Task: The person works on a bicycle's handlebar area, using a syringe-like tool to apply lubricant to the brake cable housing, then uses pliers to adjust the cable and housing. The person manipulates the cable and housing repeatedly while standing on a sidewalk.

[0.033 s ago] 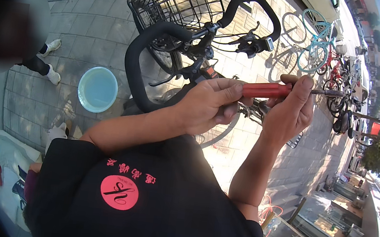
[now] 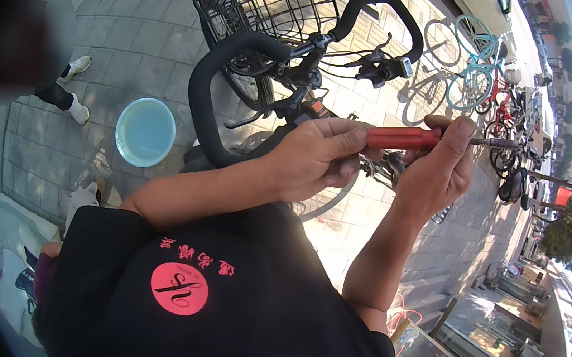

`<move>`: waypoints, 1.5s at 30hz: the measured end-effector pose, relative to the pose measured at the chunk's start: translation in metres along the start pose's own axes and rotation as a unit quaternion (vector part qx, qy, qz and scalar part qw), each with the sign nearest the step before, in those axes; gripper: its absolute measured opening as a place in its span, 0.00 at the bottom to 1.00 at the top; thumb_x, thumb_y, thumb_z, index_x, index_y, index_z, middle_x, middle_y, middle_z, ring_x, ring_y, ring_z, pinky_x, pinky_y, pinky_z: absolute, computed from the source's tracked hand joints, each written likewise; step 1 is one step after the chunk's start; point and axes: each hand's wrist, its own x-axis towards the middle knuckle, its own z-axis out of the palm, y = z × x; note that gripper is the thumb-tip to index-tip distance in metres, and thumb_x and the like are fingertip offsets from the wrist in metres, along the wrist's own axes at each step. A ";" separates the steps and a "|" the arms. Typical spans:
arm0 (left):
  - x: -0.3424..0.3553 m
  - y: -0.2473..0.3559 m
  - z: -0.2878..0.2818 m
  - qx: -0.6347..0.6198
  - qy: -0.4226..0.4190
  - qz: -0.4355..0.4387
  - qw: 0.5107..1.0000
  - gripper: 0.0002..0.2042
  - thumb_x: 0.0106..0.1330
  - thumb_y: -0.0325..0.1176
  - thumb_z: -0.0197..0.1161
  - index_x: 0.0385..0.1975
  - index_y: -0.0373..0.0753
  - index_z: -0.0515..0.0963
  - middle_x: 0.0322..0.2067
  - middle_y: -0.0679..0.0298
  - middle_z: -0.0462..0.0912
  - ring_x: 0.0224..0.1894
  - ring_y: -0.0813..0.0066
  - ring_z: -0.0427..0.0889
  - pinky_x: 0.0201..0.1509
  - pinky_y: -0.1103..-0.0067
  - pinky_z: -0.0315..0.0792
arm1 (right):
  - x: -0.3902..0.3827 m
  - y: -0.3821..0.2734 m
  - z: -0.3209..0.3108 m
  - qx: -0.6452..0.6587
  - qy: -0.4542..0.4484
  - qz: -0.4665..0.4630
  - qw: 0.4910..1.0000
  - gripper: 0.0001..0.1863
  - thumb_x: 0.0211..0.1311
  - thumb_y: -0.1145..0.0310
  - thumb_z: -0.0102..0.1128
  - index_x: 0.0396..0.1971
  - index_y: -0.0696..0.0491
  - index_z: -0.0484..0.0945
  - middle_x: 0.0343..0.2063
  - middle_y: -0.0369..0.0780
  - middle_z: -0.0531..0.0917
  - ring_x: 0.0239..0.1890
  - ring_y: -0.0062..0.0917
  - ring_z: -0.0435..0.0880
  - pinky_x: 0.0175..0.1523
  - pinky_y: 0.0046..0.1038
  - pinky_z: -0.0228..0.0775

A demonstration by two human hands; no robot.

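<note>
Left hand (image 2: 317, 157) and right hand (image 2: 439, 171) both closed around red plastic-handled screwdriver (image 2: 407, 137), held level above black bicycle handlebar (image 2: 221, 76), centre. Best kept steady, metal shaft (image 2: 496, 143) pointing right. Round pale-blue basin (image 2: 145, 132) on paving, far left.

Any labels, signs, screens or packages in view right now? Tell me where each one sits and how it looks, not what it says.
Round badge: on the black shirt at the lower left, a pink-red disc with a black mark.
Row of characters: just above the badge, pink-red on black.
Small display unit: on the bicycle handlebar, dark and boxy.
Red sign: far right by the trees, rectangular.
</note>
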 end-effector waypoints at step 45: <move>0.010 0.015 0.002 -0.140 0.111 0.004 0.984 0.17 0.86 0.39 0.42 0.46 0.32 0.75 0.47 0.50 0.83 0.58 0.52 0.85 0.66 0.59 0.80 | -0.037 0.010 -0.001 0.014 -0.026 -0.046 0.999 0.27 0.81 0.50 0.60 0.32 0.61 0.84 0.21 0.32 0.78 0.20 0.11 0.70 0.24 0.14 0.57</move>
